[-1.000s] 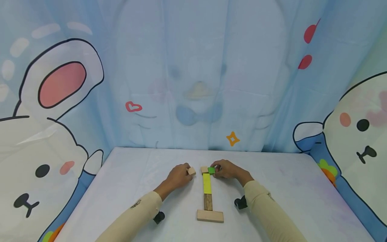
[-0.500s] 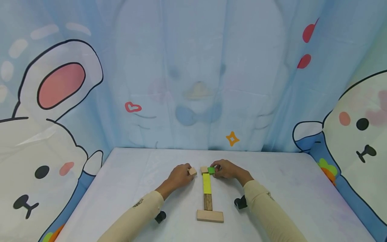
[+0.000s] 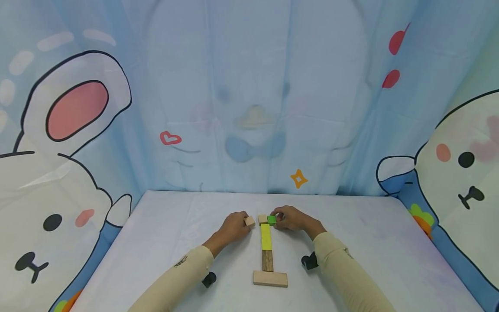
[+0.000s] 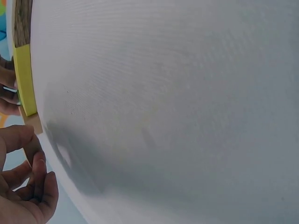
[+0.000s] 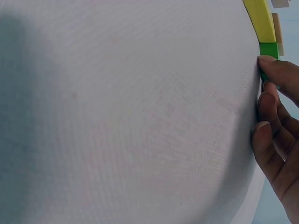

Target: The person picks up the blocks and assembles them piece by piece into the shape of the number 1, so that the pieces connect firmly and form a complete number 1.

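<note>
My left hand point(image 3: 234, 227) pinches a small plain wooden block point(image 3: 250, 221) between thumb and fingertips, a narrow gap left of the row's far end. There a second plain wooden block point(image 3: 263, 219) sits beside a green block point(image 3: 271, 220). My right hand point(image 3: 293, 218) pinches that green block from its right side, as the right wrist view also shows, with thumb and finger on the green block point(image 5: 268, 49). Toward me run a long yellow block point(image 3: 266, 237), a dark brown wood-grain block point(image 3: 267, 261) and a crosswise plain wooden plank point(image 3: 270, 278), end to end.
The blocks lie on a white-covered table point(image 3: 179, 225). Behind its far edge hangs a blue cartoon-print curtain point(image 3: 249, 86), which also runs along both sides. A dark wrist camera sits under each sleeve, the left camera point(image 3: 209, 279) and the right camera point(image 3: 310, 261).
My left hand has moved slightly right, bringing its wooden block closer to the one at the row's far end. The right hand keeps its pinch on the green block.
</note>
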{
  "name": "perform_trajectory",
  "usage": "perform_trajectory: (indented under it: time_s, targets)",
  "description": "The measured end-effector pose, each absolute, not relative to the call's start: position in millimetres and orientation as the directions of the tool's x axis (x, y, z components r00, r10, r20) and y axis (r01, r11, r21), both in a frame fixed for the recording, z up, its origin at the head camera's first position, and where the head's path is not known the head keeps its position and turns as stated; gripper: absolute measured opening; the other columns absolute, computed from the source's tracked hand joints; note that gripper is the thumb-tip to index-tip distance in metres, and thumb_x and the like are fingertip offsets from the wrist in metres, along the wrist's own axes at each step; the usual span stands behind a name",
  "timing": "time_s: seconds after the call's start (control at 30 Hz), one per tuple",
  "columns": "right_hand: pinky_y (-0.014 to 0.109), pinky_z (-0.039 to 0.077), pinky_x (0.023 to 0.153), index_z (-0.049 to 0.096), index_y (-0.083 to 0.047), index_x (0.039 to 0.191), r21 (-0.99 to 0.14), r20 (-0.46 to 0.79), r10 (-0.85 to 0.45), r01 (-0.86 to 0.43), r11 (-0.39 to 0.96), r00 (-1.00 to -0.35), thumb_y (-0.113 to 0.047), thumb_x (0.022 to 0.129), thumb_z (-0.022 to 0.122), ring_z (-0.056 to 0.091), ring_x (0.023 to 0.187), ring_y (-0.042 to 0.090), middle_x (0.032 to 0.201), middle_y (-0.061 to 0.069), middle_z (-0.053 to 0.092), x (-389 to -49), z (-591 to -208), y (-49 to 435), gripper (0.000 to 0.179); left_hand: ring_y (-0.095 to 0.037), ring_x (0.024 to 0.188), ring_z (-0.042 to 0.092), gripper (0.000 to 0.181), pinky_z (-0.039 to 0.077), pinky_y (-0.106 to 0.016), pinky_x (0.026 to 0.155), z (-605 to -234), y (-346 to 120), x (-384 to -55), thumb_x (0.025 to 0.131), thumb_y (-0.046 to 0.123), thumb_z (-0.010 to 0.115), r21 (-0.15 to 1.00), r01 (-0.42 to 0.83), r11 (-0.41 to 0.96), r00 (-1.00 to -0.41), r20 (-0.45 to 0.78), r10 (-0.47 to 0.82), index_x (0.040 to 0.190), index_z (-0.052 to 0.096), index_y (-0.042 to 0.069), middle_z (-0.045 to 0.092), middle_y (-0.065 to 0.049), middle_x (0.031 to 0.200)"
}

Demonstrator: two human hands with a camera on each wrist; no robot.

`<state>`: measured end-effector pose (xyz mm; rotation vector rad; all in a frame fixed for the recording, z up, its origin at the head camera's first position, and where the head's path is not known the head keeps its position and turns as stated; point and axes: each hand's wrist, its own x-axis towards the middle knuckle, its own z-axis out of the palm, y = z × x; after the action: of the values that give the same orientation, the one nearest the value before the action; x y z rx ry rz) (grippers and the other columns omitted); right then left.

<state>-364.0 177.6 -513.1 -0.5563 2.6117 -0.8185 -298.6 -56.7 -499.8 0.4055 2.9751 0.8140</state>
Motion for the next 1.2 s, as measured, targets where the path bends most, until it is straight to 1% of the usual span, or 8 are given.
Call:
perform_trajectory:
  time_s: [0.4, 0.5, 0.63, 0.73, 1.03, 1.2]
  targets:
    - [0.029, 0.045, 0.07, 0.068, -0.009, 0.122, -0.601, -0.203, -0.471, -0.27, 0.752, -0.859, -0.013, 0.089, 0.076, 0.054, 0.079, 0.015, 0.087, 0.001, 0.061, -363, -511, 177, 0.034, -0.012, 0.079, 0.053, 0.03, 0.052, -0.031, 0.077, -497, -50, -301, 0.094, 0.015, 0.07, 0.497, 0.237, 0.835, -0.966, 0.027, 0.258, 0.118, 0.066, -0.004, 0.069, -0.01, 0.1]
    - [0.029, 0.045, 0.07, 0.069, -0.01, 0.121, -0.599, -0.197, -0.472, -0.275, 0.752, -0.859, -0.012, 0.089, 0.076, 0.054, 0.08, 0.015, 0.087, 0.0, 0.061, -363, -513, 178, 0.033, -0.012, 0.077, 0.052, 0.03, 0.051, -0.03, 0.074, -497, -50, -302, 0.093, 0.014, 0.07, 0.502, 0.244, 0.83, -0.964, 0.033, 0.263, 0.116, 0.066, -0.004, 0.069, -0.01, 0.096]
    - [0.029, 0.046, 0.071, 0.069, -0.01, 0.121, -0.597, -0.187, -0.475, -0.284, 0.75, -0.86, -0.012, 0.088, 0.075, 0.054, 0.08, 0.015, 0.087, 0.0, 0.061, -364, -514, 178, 0.033, -0.011, 0.072, 0.05, 0.026, 0.048, -0.027, 0.067, -499, -50, -303, 0.093, 0.015, 0.071, 0.509, 0.248, 0.824, -0.963, 0.038, 0.266, 0.111, 0.067, -0.004, 0.066, -0.006, 0.086]
    - [0.03, 0.046, 0.071, 0.069, -0.01, 0.12, -0.598, -0.185, -0.475, -0.285, 0.749, -0.86, -0.011, 0.088, 0.076, 0.054, 0.08, 0.015, 0.087, 0.0, 0.061, -364, -514, 178, 0.033, -0.011, 0.069, 0.05, 0.024, 0.045, -0.026, 0.064, -501, -49, -305, 0.093, 0.015, 0.071, 0.51, 0.243, 0.825, -0.964, 0.032, 0.264, 0.109, 0.068, -0.003, 0.063, -0.004, 0.081]
    - [0.03, 0.046, 0.072, 0.069, -0.009, 0.121, -0.601, -0.187, -0.487, -0.293, 0.744, -0.853, -0.011, 0.088, 0.076, 0.054, 0.081, 0.015, 0.088, 0.001, 0.061, -363, -511, 179, 0.033, -0.012, 0.072, 0.05, 0.026, 0.046, -0.027, 0.067, -501, -45, -309, 0.093, 0.015, 0.071, 0.505, 0.219, 0.835, -0.967, -0.003, 0.256, 0.111, 0.067, -0.004, 0.065, -0.005, 0.085]
    - [0.03, 0.046, 0.071, 0.069, -0.009, 0.12, -0.609, -0.179, -0.494, -0.299, 0.735, -0.851, -0.011, 0.088, 0.076, 0.054, 0.079, 0.014, 0.086, 0.0, 0.061, -362, -511, 180, 0.033, -0.011, 0.069, 0.049, 0.024, 0.044, -0.025, 0.063, -502, -44, -309, 0.093, 0.013, 0.071, 0.489, 0.243, 0.838, -0.962, 0.012, 0.272, 0.109, 0.067, -0.004, 0.065, -0.006, 0.083]
